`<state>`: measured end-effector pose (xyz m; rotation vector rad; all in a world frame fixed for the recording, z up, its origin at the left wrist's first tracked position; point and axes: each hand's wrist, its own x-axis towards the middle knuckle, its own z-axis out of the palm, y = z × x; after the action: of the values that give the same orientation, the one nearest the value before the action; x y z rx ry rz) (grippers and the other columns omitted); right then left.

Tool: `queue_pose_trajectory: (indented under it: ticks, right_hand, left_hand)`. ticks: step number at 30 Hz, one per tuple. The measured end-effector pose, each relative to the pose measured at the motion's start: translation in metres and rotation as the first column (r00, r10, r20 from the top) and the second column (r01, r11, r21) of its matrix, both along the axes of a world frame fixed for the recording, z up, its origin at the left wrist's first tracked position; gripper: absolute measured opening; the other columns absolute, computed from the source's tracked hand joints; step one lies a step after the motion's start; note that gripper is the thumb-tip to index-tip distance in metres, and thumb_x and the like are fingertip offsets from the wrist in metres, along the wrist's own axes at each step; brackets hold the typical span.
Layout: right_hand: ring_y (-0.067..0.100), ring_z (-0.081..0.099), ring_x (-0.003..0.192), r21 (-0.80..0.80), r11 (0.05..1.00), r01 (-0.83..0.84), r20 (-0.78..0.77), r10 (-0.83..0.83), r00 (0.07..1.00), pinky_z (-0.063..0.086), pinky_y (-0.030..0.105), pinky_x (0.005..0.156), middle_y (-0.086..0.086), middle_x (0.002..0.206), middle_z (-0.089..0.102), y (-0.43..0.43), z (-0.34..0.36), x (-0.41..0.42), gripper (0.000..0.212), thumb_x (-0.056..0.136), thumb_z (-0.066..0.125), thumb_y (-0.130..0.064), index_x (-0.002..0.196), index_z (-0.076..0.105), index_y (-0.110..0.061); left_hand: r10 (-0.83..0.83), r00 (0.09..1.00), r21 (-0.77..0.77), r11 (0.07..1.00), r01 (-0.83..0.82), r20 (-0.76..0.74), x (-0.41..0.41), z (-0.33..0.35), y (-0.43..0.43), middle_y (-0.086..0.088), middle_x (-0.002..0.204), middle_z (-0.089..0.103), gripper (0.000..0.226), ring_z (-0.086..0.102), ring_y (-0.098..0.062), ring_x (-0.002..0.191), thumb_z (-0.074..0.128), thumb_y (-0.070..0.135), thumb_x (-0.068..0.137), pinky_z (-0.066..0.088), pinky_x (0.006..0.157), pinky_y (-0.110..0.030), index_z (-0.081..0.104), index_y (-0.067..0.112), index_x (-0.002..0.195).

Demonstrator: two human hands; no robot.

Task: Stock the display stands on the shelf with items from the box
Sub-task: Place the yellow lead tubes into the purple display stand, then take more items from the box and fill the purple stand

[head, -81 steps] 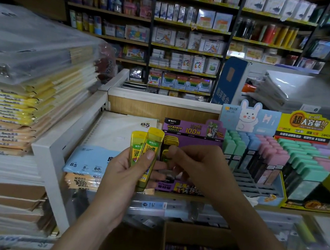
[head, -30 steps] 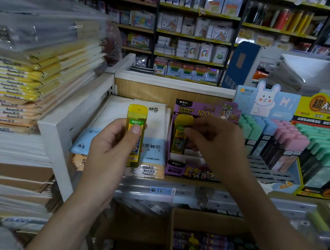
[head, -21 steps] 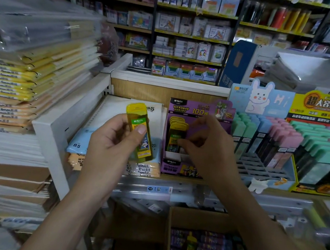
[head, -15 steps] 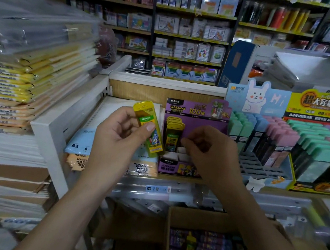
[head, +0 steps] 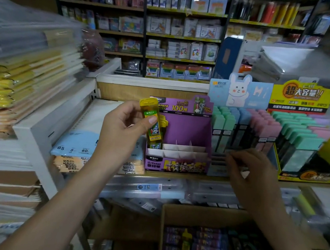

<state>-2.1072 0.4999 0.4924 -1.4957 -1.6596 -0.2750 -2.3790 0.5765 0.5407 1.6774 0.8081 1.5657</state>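
- Our left hand [head: 120,131] has its fingers [head: 135,110] and thumb clamped on one yellow case [head: 148,110], held upright just in front of the purple stand's [head: 189,128] left side.
- Right hand [head: 252,173] is low by the pastel stand [head: 244,125]. Its fingers are loosely curled and look empty, tho it's blurred.
- A few yellow cases [head: 165,125] already sit in the back-left slot. The white dividers to the right are bare.
- Step, we reckon: drop this case in w/ its mates.
- Doing it well: keep the label facing front, line the bottom edge up over the slot, slide straight down and don't force the card dividers.
- Steady the stand w/ the right hand if it shifts on the shelf [head: 173,177].
- More stock waits in the box [head: 165,216] below.
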Motion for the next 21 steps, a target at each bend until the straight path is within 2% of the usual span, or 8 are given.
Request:
queue_pose_trajectory:
  ticks: [2,4,7,10,13,17,21]
  right_hand:
    - [0.035,0.061,0.076,-0.012,1.000,0.023,0.063,-0.022,0.998,0.051,0.042,0.068,0.014,0.082,0.065,0.001,-0.007,0.006,0.005,0.087,0.071,0.000,0.089,0.075,0.002]
    - [0.035,0.060,0.079,-0.023,0.999,0.037,0.100,-0.034,0.994,0.048,0.040,0.071,0.015,0.085,0.066,0.002,-0.011,0.009,0.007,0.087,0.071,0.000,0.091,0.076,0.001]
    - [0.034,0.059,0.079,-0.025,0.999,0.032,0.121,-0.029,0.992,0.049,0.042,0.070,0.012,0.086,0.065,0.004,-0.013,0.011,0.005,0.087,0.071,-0.002,0.090,0.075,-0.002]
    - [0.032,0.058,0.080,-0.037,0.999,0.026,0.091,-0.023,0.996,0.048,0.041,0.071,0.011,0.086,0.064,0.006,-0.014,0.012,0.004,0.088,0.071,-0.002,0.089,0.074,-0.002]
    - [0.032,0.056,0.079,-0.042,0.999,0.031,0.082,-0.027,0.996,0.045,0.038,0.070,0.011,0.084,0.062,0.005,-0.014,0.011,0.003,0.088,0.070,-0.002,0.086,0.073,-0.001]
    - [0.033,0.056,0.078,-0.042,0.999,0.033,0.075,-0.029,0.997,0.045,0.038,0.070,0.012,0.083,0.062,0.005,-0.014,0.010,0.004,0.087,0.070,-0.001,0.084,0.072,0.000]
    - [0.033,0.056,0.079,-0.030,0.999,0.029,0.073,-0.027,0.997,0.046,0.040,0.070,0.013,0.085,0.063,0.005,-0.015,0.011,0.003,0.087,0.071,-0.001,0.085,0.072,0.000]
  left_hand:
    - [0.016,0.999,-0.003,1.000,-0.016,-0.035,0.002,-0.003,0.003,-0.001,0.077,0.050,0.020,0.048,-0.015,0.075,0.071,0.005,0.091,0.046,0.069,-0.019,0.072,0.024,0.096]
    - [0.035,0.997,-0.004,0.999,-0.035,-0.065,0.004,-0.005,0.006,-0.003,0.078,0.051,0.019,0.048,-0.017,0.076,0.072,0.005,0.090,0.045,0.072,-0.024,0.072,0.022,0.098]
    - [0.079,0.991,0.003,0.997,-0.079,-0.105,0.005,-0.007,0.009,0.005,0.077,0.055,0.022,0.051,-0.011,0.075,0.074,0.005,0.088,0.046,0.072,-0.021,0.072,0.023,0.099]
    - [0.091,0.986,-0.008,0.996,-0.093,-0.138,0.005,-0.010,0.011,0.006,0.081,0.059,0.028,0.055,-0.010,0.077,0.078,0.005,0.085,0.052,0.073,-0.024,0.071,0.021,0.107]
    - [0.118,0.980,-0.015,0.992,-0.122,-0.161,0.006,-0.011,0.011,0.011,0.081,0.058,0.037,0.057,-0.008,0.077,0.081,0.006,0.082,0.054,0.071,-0.025,0.069,0.026,0.110]
    - [0.150,0.973,-0.054,0.985,-0.162,-0.178,0.008,-0.011,0.010,0.004,0.085,0.056,0.043,0.053,-0.011,0.077,0.085,0.009,0.078,0.050,0.071,-0.027,0.065,0.036,0.104]
    - [0.236,0.919,-0.106,0.954,-0.282,-0.317,0.009,-0.013,0.008,0.005,0.097,0.054,0.051,0.051,-0.008,0.084,0.089,0.019,0.076,0.041,0.068,-0.023,0.058,0.035,0.112]
